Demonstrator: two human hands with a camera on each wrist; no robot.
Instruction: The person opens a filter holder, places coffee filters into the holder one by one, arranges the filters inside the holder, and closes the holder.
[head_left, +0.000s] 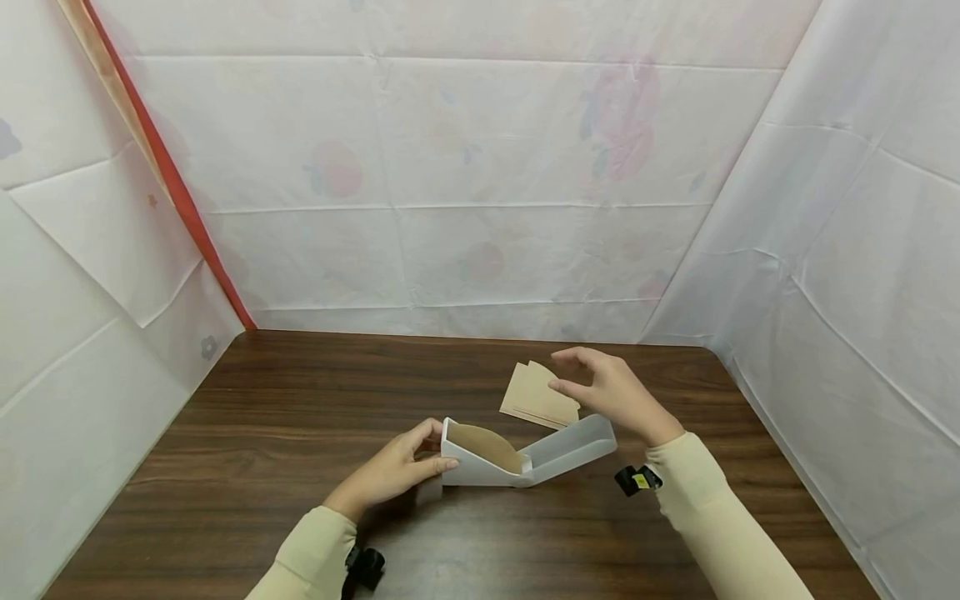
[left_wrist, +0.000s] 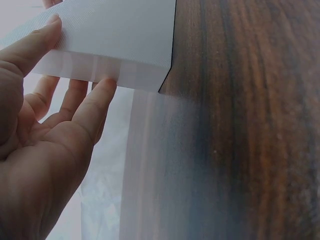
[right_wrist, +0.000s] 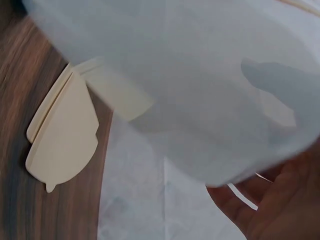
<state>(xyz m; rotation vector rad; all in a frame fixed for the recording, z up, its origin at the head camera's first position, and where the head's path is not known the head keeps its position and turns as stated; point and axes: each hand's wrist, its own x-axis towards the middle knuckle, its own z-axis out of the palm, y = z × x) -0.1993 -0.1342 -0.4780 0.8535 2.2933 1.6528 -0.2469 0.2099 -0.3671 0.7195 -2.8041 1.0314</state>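
My left hand (head_left: 401, 467) grips the left end of a white filter box (head_left: 480, 468), thumb on its front side and fingers at the end and back. Inside the box stands a brown paper coffee filter (head_left: 483, 442). The box's translucent lid (head_left: 573, 450) is swung open to the right. Behind the lid, several tan coffee filters (right_wrist: 65, 135) lie fanned in a pile on the table. Over the right side of that pile my right hand (head_left: 611, 392) hovers, thumb and fingers apart with nothing between them. In the right wrist view the lid partly covers this hand.
The dark wooden table (head_left: 315, 400) is enclosed by white printed sheets (head_left: 465, 167) at the back and sides. A red strip (head_left: 172, 175) runs down the back left corner. Small black wrist cameras (head_left: 366, 568) sit on both sleeves.
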